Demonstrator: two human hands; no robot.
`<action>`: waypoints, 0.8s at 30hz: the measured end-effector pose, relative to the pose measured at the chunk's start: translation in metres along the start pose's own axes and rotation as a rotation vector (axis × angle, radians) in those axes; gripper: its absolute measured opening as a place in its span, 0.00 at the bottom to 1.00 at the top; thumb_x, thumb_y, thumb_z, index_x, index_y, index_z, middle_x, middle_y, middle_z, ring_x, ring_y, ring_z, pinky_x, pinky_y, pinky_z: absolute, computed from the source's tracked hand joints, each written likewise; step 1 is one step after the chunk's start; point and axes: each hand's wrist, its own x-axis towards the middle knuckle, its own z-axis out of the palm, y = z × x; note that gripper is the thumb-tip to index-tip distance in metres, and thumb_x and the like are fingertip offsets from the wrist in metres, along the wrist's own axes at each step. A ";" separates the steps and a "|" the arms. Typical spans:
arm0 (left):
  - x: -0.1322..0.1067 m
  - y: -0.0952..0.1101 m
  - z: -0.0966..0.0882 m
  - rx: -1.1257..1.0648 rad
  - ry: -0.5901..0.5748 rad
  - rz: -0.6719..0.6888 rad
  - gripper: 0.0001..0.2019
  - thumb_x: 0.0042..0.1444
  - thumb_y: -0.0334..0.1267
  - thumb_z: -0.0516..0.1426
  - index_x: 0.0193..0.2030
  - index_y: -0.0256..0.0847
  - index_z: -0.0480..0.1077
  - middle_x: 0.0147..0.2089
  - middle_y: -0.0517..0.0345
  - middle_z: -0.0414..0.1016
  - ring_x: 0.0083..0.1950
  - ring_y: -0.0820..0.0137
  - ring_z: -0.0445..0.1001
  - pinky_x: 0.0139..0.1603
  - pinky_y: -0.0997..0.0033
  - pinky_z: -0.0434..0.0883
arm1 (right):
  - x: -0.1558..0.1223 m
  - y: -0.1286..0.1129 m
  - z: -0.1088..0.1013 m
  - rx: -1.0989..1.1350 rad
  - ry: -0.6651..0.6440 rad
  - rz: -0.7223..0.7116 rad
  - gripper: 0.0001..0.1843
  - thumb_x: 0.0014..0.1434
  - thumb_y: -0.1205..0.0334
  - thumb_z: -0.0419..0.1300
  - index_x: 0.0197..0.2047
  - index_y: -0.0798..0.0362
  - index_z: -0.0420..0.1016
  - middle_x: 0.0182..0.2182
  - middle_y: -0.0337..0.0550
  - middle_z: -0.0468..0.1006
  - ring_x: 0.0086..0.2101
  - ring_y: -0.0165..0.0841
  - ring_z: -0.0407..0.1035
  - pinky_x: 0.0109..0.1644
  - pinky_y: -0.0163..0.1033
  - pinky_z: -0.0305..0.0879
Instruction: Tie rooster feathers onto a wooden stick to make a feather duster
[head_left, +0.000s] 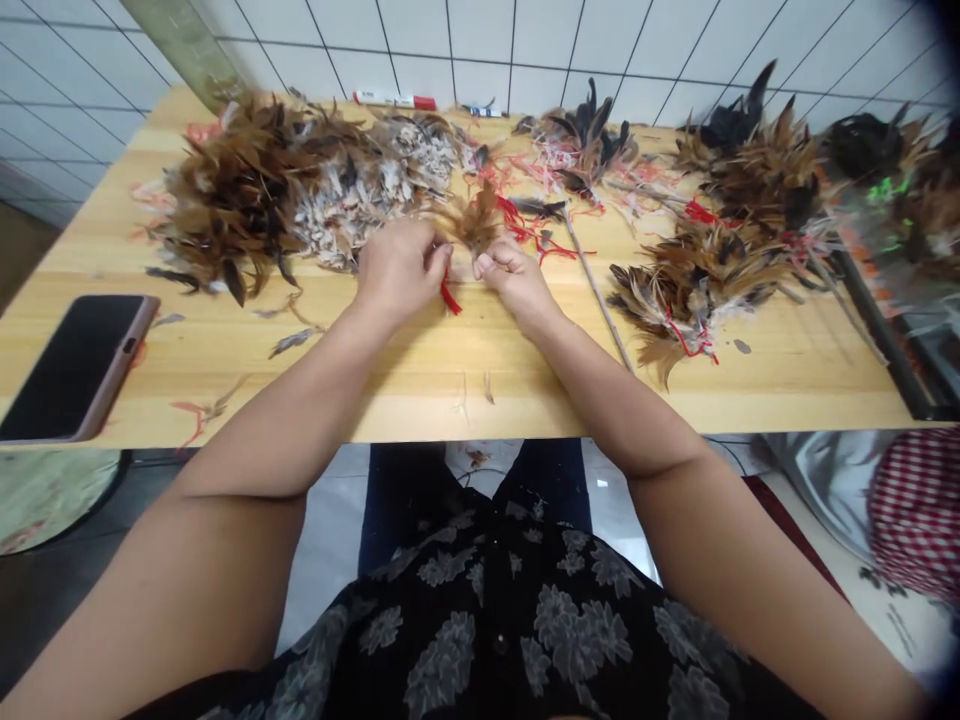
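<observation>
Flowered shirt (499,620) nearest; beyond it, two hands work at one small bunch (474,215).
The bunch, of brown feathers, is above the middle of the worktop (525,400), between the left hand (401,262) and the right hand (517,280). The right hand is closed in a pinch at its base; the left hand is curled almost closed beside red string (451,298), but I cannot tell if it grips this. The step seems to be binding; the next move, I judge, calls for a steady pinch and gentle tension. Counted: one phone (75,360) at the near left corner, two pens (394,101) by the far edge, one large heap (240,190) toward the left edge. Feathers toward the right edge overlap too much for counting.
</observation>
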 end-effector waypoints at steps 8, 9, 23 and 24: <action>-0.002 0.000 -0.020 0.417 0.045 0.000 0.07 0.75 0.42 0.58 0.42 0.47 0.71 0.49 0.50 0.80 0.53 0.54 0.73 0.69 0.44 0.70 | -0.005 -0.009 -0.008 0.100 0.054 0.058 0.20 0.78 0.60 0.64 0.31 0.51 0.71 0.40 0.41 0.74 0.51 0.34 0.71 0.74 0.44 0.68; -0.002 0.000 -0.018 0.421 0.036 0.015 0.08 0.76 0.43 0.58 0.42 0.47 0.71 0.49 0.51 0.80 0.54 0.54 0.74 0.69 0.44 0.70 | -0.005 -0.009 -0.007 0.087 0.047 0.062 0.20 0.77 0.59 0.65 0.31 0.51 0.72 0.40 0.41 0.74 0.51 0.34 0.71 0.74 0.44 0.68; -0.013 -0.006 -0.003 0.226 -0.060 0.354 0.18 0.80 0.54 0.56 0.40 0.47 0.73 0.37 0.55 0.79 0.43 0.58 0.80 0.50 0.49 0.78 | -0.006 -0.013 0.011 0.170 0.019 0.202 0.22 0.82 0.58 0.63 0.33 0.50 0.68 0.39 0.38 0.81 0.35 0.26 0.70 0.49 0.33 0.73; -0.014 -0.005 -0.004 0.217 -0.068 0.363 0.18 0.81 0.54 0.55 0.41 0.47 0.74 0.38 0.55 0.79 0.44 0.57 0.81 0.51 0.48 0.79 | -0.005 -0.014 0.011 0.164 0.027 0.219 0.21 0.83 0.59 0.62 0.34 0.50 0.67 0.40 0.38 0.81 0.32 0.25 0.68 0.45 0.32 0.71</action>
